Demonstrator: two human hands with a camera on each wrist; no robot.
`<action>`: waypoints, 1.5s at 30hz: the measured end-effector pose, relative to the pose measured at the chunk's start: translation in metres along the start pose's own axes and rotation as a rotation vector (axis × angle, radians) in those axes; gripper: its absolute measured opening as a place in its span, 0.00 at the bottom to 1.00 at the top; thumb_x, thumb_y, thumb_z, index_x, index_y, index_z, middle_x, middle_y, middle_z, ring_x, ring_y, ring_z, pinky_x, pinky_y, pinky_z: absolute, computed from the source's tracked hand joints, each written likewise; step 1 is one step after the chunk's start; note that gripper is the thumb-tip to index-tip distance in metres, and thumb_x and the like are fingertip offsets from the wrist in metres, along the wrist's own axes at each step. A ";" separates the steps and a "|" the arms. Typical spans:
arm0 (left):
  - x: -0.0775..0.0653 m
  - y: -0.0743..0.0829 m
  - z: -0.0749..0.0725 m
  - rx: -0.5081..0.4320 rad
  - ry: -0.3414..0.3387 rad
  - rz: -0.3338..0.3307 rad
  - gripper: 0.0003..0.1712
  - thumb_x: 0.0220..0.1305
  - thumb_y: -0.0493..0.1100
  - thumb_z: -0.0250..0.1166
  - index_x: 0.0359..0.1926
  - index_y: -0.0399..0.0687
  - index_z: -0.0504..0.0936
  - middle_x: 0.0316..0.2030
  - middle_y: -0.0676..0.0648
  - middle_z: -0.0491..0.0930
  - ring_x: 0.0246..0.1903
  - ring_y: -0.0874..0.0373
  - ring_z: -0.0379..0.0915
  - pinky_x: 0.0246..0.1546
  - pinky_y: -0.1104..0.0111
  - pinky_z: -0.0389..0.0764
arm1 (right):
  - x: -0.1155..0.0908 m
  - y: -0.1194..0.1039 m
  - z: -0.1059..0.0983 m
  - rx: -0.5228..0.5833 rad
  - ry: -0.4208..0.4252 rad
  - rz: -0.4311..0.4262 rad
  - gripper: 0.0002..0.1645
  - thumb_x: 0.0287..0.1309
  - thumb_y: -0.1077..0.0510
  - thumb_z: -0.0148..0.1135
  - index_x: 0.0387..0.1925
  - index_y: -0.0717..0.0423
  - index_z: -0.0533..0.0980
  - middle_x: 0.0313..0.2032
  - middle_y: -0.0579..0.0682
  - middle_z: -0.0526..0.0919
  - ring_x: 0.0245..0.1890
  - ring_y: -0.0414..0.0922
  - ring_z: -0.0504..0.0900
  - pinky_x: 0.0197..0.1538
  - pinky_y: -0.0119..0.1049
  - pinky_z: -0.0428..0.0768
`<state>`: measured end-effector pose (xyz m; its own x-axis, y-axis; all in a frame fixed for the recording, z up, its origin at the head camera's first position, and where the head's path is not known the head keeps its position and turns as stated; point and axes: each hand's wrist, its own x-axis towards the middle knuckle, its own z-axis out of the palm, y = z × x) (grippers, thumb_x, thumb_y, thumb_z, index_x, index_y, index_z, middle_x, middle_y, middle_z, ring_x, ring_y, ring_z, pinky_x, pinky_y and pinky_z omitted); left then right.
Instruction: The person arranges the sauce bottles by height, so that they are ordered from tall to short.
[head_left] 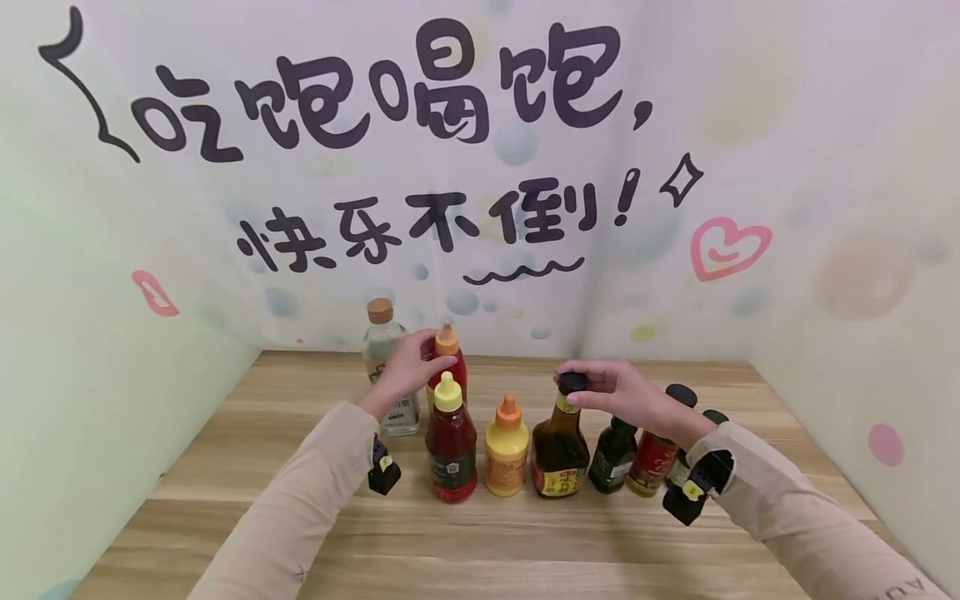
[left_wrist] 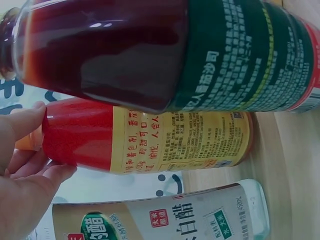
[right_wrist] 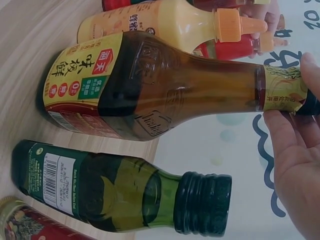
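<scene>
My left hand [head_left: 412, 367] grips the neck of a red ketchup bottle [left_wrist: 80, 132] with an orange cap, which stands behind a darker ketchup bottle [head_left: 452, 450] with a yellow nozzle cap. Left of it is a clear white vinegar bottle [head_left: 382, 342] with a brown cap. My right hand [head_left: 611, 387] holds a soy sauce bottle [right_wrist: 165, 90] by its neck, just under the black cap. The soy sauce bottle is upright on the table, between a yellow squeeze bottle [head_left: 507, 450] with an orange nozzle and a small green bottle [right_wrist: 125, 187].
A red-labelled bottle [head_left: 652, 458] and another dark-capped bottle [head_left: 715, 416] stand at the right, partly behind my right wrist. The wooden table [head_left: 480, 550] ends at a printed backdrop [head_left: 480, 317] behind, with pale walls at both sides.
</scene>
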<state>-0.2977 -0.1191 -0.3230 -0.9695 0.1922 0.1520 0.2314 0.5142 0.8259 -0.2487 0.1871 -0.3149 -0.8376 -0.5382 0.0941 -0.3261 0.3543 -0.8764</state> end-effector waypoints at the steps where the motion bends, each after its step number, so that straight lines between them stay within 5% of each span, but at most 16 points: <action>1: 0.000 -0.001 0.001 0.000 -0.003 -0.005 0.25 0.57 0.38 0.61 0.55 0.36 0.68 0.51 0.38 0.71 0.50 0.46 0.69 0.49 0.59 0.71 | 0.000 0.000 0.000 -0.001 -0.001 0.000 0.26 0.53 0.51 0.60 0.55 0.50 0.70 0.53 0.55 0.72 0.48 0.47 0.75 0.48 0.39 0.75; 27: 0.006 0.000 0.013 0.013 0.100 -0.059 0.26 0.61 0.38 0.56 0.58 0.35 0.62 0.53 0.35 0.68 0.52 0.45 0.65 0.51 0.55 0.68 | 0.002 0.000 0.000 0.022 0.000 -0.045 0.25 0.54 0.55 0.60 0.55 0.54 0.70 0.53 0.60 0.71 0.48 0.48 0.75 0.46 0.36 0.76; 45: 0.007 0.001 0.013 -0.007 0.076 -0.051 0.32 0.59 0.38 0.57 0.61 0.36 0.56 0.56 0.34 0.63 0.55 0.43 0.61 0.54 0.54 0.64 | 0.001 0.001 0.001 0.029 0.010 -0.035 0.26 0.53 0.54 0.60 0.54 0.54 0.70 0.52 0.58 0.72 0.48 0.48 0.75 0.46 0.37 0.76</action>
<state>-0.3035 -0.1060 -0.3285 -0.9834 0.1016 0.1506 0.1815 0.5157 0.8373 -0.2497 0.1862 -0.3165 -0.8302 -0.5424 0.1289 -0.3421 0.3130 -0.8860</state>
